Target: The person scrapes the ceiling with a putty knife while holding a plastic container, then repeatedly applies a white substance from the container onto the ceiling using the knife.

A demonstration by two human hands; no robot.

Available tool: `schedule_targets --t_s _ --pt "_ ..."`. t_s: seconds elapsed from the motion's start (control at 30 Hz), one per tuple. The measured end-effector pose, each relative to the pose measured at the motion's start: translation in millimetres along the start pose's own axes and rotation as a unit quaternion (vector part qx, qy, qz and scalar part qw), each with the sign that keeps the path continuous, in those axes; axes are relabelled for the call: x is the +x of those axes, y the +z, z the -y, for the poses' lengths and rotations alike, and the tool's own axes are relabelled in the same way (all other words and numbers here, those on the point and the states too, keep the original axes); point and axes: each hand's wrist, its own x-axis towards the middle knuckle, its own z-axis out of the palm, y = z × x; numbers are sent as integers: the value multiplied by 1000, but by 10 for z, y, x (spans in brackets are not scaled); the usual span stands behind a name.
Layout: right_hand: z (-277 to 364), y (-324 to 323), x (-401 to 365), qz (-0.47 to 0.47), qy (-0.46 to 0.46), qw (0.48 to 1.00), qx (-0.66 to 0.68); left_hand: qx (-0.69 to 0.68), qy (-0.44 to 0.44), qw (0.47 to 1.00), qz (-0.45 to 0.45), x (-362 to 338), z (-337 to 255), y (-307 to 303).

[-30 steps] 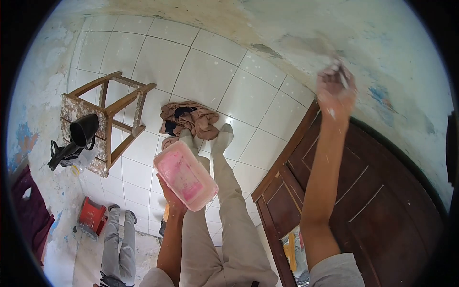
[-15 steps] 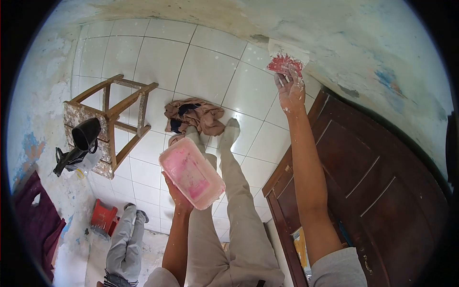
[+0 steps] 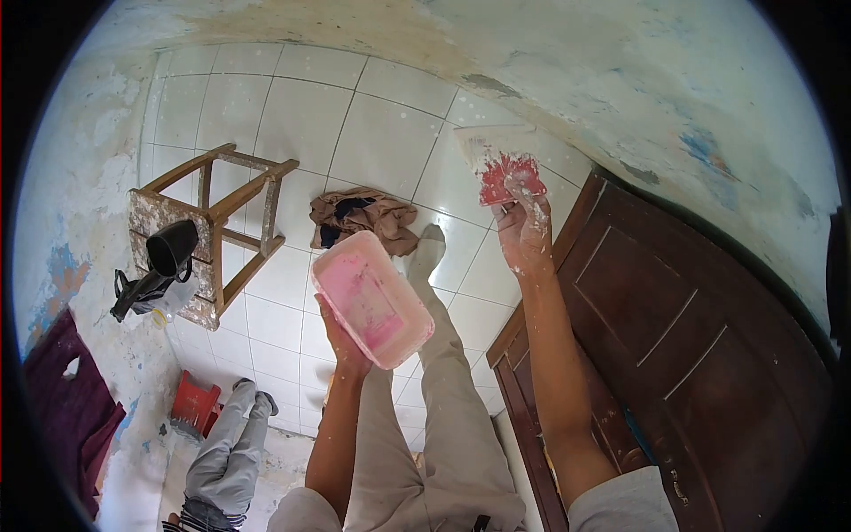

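Note:
My left hand [image 3: 345,344] grips a pink plastic tub [image 3: 372,300] by its left side, tilted so that its smeared inside faces me. Pale residue coats the tub's walls and floor. My right hand [image 3: 526,232], spotted with white, is closed on a red putty spreader [image 3: 507,176]. White putty covers the spreader's far edge and part of its red face. The spreader is held in front of the tiled floor, apart from the wall [image 3: 603,97] as far as I can see. Some fingers are hidden behind the spreader.
A paint-spattered wooden stool [image 3: 213,213] lies to the left, with a black cup-like object [image 3: 172,248] by its seat. A crumpled brown cloth [image 3: 390,217] is near my feet. A dark wooden door [image 3: 674,328] stands right. At lower left are another person's legs [image 3: 232,448] and a red plastic object [image 3: 193,403].
My right hand has drawn the spreader away from the wall, back toward me and to the left. My left hand has shifted the tub slightly up and to the right.

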Motion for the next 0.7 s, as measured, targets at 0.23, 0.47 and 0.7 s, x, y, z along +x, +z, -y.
schedule_targets --t_s 0.23,0.47,0.7 --pt "312 559 -910 -3 -92 917 -387 60 25 998 28 204 -44 338" --pt "23 1021 -1547 187 -275 771 -543 39 60 986 149 120 -203 1097" --pt "307 1060 -1707 93 -368 689 -618 101 51 983 143 27 -216 1200"
